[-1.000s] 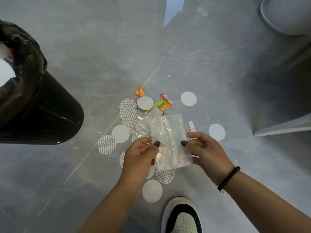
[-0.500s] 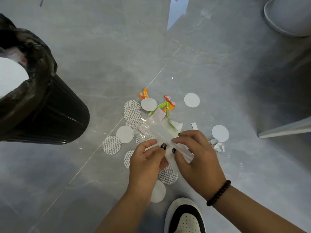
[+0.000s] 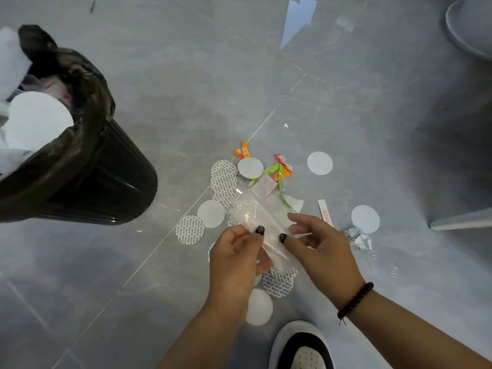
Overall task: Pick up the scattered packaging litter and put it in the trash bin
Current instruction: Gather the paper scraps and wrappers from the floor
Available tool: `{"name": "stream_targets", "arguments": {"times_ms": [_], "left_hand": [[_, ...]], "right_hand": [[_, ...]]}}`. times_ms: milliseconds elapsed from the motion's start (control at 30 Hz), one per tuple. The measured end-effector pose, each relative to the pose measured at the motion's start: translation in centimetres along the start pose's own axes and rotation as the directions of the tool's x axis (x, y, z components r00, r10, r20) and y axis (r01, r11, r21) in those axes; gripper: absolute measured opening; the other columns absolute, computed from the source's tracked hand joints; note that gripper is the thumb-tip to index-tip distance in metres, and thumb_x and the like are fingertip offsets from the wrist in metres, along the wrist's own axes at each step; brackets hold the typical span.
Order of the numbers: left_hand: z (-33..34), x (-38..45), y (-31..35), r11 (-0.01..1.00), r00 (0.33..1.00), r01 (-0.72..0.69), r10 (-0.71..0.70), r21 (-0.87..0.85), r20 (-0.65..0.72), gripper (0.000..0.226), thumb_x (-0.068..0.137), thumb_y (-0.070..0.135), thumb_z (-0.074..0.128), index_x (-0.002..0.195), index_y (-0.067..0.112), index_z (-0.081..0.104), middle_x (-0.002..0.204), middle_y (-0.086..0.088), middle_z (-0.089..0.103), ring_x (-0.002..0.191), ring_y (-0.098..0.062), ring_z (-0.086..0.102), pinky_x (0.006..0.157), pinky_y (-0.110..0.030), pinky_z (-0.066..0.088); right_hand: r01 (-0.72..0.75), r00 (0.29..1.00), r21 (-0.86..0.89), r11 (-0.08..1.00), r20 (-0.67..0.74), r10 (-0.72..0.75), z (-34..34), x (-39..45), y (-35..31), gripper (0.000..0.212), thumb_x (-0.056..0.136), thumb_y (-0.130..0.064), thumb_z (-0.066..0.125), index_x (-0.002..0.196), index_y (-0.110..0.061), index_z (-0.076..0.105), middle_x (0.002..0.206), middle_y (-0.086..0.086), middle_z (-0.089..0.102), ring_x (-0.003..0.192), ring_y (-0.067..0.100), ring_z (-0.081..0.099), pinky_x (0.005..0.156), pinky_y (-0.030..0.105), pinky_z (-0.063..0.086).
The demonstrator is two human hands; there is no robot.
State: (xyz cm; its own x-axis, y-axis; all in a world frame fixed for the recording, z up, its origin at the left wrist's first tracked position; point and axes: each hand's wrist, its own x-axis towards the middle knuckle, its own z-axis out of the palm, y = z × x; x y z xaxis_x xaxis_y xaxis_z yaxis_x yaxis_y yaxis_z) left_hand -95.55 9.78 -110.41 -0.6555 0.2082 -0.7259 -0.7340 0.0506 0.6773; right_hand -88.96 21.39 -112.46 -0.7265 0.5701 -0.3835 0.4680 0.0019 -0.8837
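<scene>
A clear plastic bag (image 3: 259,217), folded into a narrow strip, is pinched by my left hand (image 3: 237,259) and my right hand (image 3: 319,251) low over the grey floor. Under and around it lie several white and printed round seals (image 3: 223,179), green and orange wrapper scraps (image 3: 277,171), a white paper strip (image 3: 325,213) and a crumpled foil scrap (image 3: 358,237). The black trash bin (image 3: 93,177) with its dark liner stands at the left, with white discs and packaging inside.
My black-and-white shoe (image 3: 300,347) is at the bottom edge. A white round base (image 3: 468,30) sits at the top right and a pale furniture leg (image 3: 463,222) at the right. A blue-white scrap (image 3: 298,20) lies far up the floor.
The bag was spread flat between both hands a second ago; my hands have since come together and folded it into a narrow strip. The view has shifted, showing more of the bin's opening.
</scene>
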Motion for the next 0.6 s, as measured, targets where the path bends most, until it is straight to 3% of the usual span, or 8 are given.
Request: {"name": "stream_targets", "arguments": {"times_ms": [67,167,233,333,467,600], "left_hand": [[0.2,0.1,-0.4,0.998,0.999,0.044,-0.045,-0.043,-0.027,0.012,0.087,0.012,0.066,0.098,0.007,0.066,0.089,-0.011,0.075,0.082,-0.022,0.072,0.059,-0.024,0.057],[0.6,0.1,-0.8,0.989,0.992,0.116,-0.121,-0.092,-0.043,0.009,0.086,0.011,0.067,0.092,0.003,0.068,0.087,-0.015,0.074,0.08,-0.023,0.071,0.061,-0.024,0.059],[0.9,0.0,-0.7,0.978,0.985,0.163,-0.169,-0.129,-0.038,0.006,0.087,0.008,0.065,0.086,0.003,0.068,0.079,-0.015,0.073,0.073,-0.021,0.07,0.06,-0.023,0.059],[1.1,0.1,-0.4,0.963,0.975,0.209,-0.219,-0.17,-0.042,0.011,0.091,0.009,0.061,0.083,0.003,0.067,0.075,-0.011,0.072,0.069,-0.019,0.07,0.062,-0.026,0.06],[0.7,0.8,0.0,0.969,0.979,0.203,-0.205,-0.144,0.004,0.021,0.095,0.021,0.055,0.095,0.007,0.07,0.085,-0.009,0.076,0.08,-0.021,0.074,0.072,-0.031,0.059],[0.6,1.0,0.3,0.987,0.989,0.145,-0.145,-0.072,0.013,0.021,0.089,0.026,0.064,0.091,0.006,0.071,0.087,-0.011,0.076,0.081,-0.021,0.074,0.076,-0.033,0.059]], "right_hand": [[-0.008,0.999,0.015,1.0,0.043,0.007,-0.3,0.2,0.1,0.025,0.075,-0.007,0.074,0.09,-0.027,0.07,0.082,-0.006,0.069,0.065,0.011,0.06,0.062,0.019,0.053],[0.186,0.982,-0.162,0.969,-0.011,-0.19,-0.6,-0.1,0.4,0.024,0.073,-0.006,0.076,0.085,-0.027,0.072,0.081,-0.01,0.067,0.068,0.006,0.059,0.062,0.012,0.047],[0.353,0.927,-0.299,0.887,-0.016,-0.375,-0.5,-0.2,0.5,0.023,0.073,-0.003,0.076,0.087,-0.02,0.074,0.082,-0.01,0.064,0.075,0.003,0.058,0.065,0.007,0.044],[0.534,0.824,-0.445,0.719,0.085,-0.56,-0.3,-0.1,1.3,0.024,0.073,0.001,0.073,0.092,-0.013,0.072,0.086,-0.002,0.061,0.077,0.003,0.057,0.068,0.01,0.047],[0.618,0.738,-0.59,0.52,0.206,-0.643,-0.2,-0.2,1.3,0.02,0.083,-0.007,0.055,0.093,-0.012,0.072,0.088,0.003,0.063,0.073,0.018,0.06,0.057,0.028,0.054],[0.677,0.705,-0.602,0.424,0.364,-0.609,0.0,0.0,1.0,0.027,0.086,-0.013,0.046,0.097,-0.012,0.071,0.094,0.006,0.065,0.075,0.021,0.059,0.057,0.032,0.053]]}}
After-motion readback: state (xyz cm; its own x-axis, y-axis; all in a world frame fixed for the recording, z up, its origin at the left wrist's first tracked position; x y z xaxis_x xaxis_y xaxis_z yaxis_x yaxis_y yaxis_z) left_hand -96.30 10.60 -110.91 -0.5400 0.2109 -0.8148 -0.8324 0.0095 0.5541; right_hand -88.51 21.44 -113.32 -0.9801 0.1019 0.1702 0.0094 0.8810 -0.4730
